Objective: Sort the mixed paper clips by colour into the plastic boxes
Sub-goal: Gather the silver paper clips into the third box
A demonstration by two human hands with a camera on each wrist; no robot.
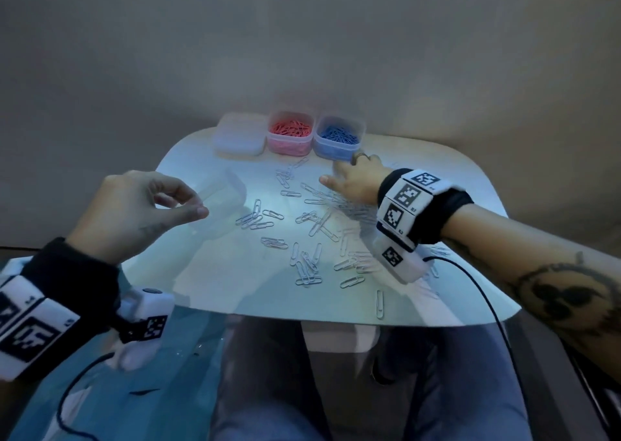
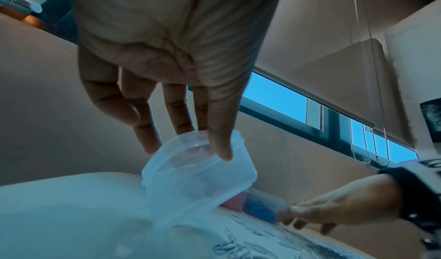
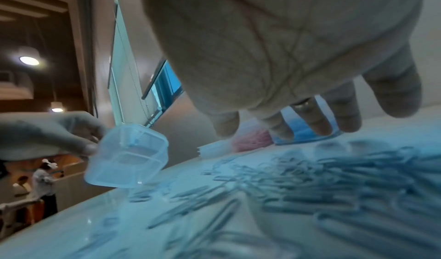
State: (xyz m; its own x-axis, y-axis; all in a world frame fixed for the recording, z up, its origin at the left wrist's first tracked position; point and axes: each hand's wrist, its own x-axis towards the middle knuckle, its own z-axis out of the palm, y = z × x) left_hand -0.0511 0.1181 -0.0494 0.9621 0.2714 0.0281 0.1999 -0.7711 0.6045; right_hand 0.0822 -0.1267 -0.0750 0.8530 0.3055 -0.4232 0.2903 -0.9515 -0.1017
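From the head view, my left hand [image 1: 134, 212] pinches the tilted clear box [image 1: 220, 202] near the table's [image 1: 453, 172] left edge, silver clips [image 1: 305, 239] scattered mid-table. At the left wrist, thumb and fingers [image 2: 220, 146] clamp its thin, light, probably slippery rim. At the right wrist, my right hand [image 3: 286, 55] hovers, fingers spread, over the clips.

Black sleeve cuff [image 1: 67, 266] on left wrist, black wristband [image 1: 447, 212] on right. White band with black square tag markers [image 1: 408, 202] just beside right wristband, toward hand; same kind on left. White camera pod [image 1: 401, 262] under it, black cable [image 1: 484, 303] trailing. Ring [image 1: 361, 155] on right finger. Dark forearm tattoo [image 1: 568, 296]. Blue-grey trousers [image 1: 268, 390].
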